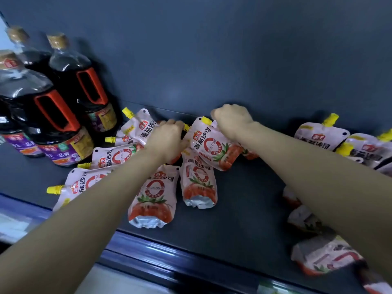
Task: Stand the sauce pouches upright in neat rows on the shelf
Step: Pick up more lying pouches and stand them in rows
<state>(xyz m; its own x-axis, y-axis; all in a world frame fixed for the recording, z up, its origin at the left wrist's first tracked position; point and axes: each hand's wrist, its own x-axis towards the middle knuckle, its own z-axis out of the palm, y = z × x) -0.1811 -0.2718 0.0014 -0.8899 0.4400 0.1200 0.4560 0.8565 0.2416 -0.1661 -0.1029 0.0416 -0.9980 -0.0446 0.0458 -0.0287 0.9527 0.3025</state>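
The fingers of the right hand [232,122] are curled and clamped on the top edge of the tilted pouch [212,146], beside its yellow spout. The pouch's long axis runs from the spout at upper left to the base at lower right, so I judge the base must swing under. The left hand [167,139] is just beside it with curled fingers; whether they grip, I cannot tell. Flat pouches [152,196] lie lower on the shelf [244,198].

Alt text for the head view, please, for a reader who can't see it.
The right hand grips a tilted pouch at the back of a shelf; the left hand reaches among fallen pouches. Bottles stand left.
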